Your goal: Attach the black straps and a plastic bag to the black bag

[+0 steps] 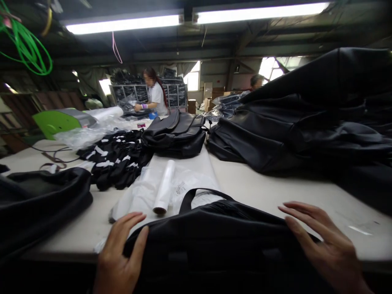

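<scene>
A black bag [214,249] with a carry handle [208,190] stands upright in front of me at the table's near edge. My left hand [121,255] is at its left top corner, thumb on the near side and fingers reaching over behind. At the right top corner, my right hand [324,241] takes the bag's edge between thumb and long, fairly straight fingers. The grip looks loose on both sides. Just beyond the bag, a roll of clear film [164,188] lies on clear plastic bags [196,173]. The bag's lower part is dark and runs out of view.
Black bags are heaped on the right [260,134], with another black bag [176,134] mid-table. Bundled black straps [118,159] lie left of it, near a green machine [58,122]. More black material [43,200] covers the left edge. A co-worker [156,96] stands across the table.
</scene>
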Demonstrator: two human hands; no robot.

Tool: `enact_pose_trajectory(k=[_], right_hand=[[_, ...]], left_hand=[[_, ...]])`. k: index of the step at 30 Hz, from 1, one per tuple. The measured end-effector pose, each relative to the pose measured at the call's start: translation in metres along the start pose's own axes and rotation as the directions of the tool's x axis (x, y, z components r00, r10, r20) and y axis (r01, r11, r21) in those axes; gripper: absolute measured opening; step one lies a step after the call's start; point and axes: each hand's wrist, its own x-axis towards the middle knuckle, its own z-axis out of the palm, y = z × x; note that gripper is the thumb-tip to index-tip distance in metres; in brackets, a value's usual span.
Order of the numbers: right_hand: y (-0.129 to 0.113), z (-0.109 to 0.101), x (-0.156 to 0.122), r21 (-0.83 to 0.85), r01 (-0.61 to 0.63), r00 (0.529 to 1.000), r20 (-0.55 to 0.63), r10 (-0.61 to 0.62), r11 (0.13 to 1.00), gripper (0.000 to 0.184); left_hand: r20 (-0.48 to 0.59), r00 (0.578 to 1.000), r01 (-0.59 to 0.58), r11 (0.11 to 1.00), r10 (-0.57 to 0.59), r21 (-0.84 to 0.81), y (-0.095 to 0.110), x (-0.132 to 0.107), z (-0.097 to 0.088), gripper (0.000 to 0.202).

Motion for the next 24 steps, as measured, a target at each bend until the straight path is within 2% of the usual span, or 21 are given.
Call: enact_pose_trajectory(k=[1,4,6,8,11,13,14,16,19,22,24], right_hand=[[-0.009,0.01,0.017,0.074,0.042,0.998,0.037,-0.045,0.996,0.017],[-0.036,0.046,0.057,0.301,0.053,0.978,0.176,-0.11,0.952,0.015],[-0.051,0.076,0.071,0.42,0.007,0.943,0.3,-0.146,0.907,0.017],[-0.063,0.105,0.077,0.492,-0.042,0.893,0.409,-0.189,0.87,0.022],[-0.074,0.141,0.074,0.517,-0.095,0.773,0.577,-0.264,0.851,0.027],[-0.077,0.154,0.071,0.497,-0.102,0.697,0.654,-0.295,0.862,0.028],[-0.077,0.157,0.071,0.482,-0.092,0.679,0.67,-0.299,0.871,0.028],[-0.078,0.161,0.072,0.452,-0.039,0.683,0.663,-0.306,0.891,0.025],[-0.087,0.168,0.076,0.415,0.099,0.696,0.621,-0.36,0.905,0.021],[-0.107,0.184,0.077,0.394,0.233,0.694,0.573,-0.436,0.889,0.023],[-0.12,0.194,0.076,0.386,0.298,0.686,0.55,-0.477,0.873,0.026]], left_hand=[[-0.001,0.998,-0.056,0.998,0.056,-0.03,0.01,0.017,0.01,0.018],[0.173,0.98,-0.084,0.994,0.094,-0.068,0.031,0.049,0.036,0.018],[0.305,0.95,-0.054,0.997,0.066,-0.049,0.035,0.048,0.049,0.024],[0.374,0.927,-0.046,0.998,0.032,0.029,0.035,0.036,0.057,0.029],[0.346,0.937,-0.072,0.994,0.041,0.079,0.034,0.015,0.059,0.03],[0.284,0.956,-0.068,0.998,0.067,-0.007,0.031,0.011,0.056,0.025],[0.241,0.968,-0.053,0.997,0.065,-0.056,0.028,0.014,0.053,0.022],[0.148,0.989,-0.014,0.995,0.029,-0.1,0.015,0.031,0.049,0.016],[-0.008,0.997,0.076,0.997,-0.076,-0.029,-0.024,0.076,0.049,0.013],[-0.085,0.976,0.208,0.971,-0.198,0.116,-0.074,0.125,0.059,0.012],[-0.097,0.955,0.295,0.93,-0.28,0.221,-0.105,0.147,0.067,0.017]])
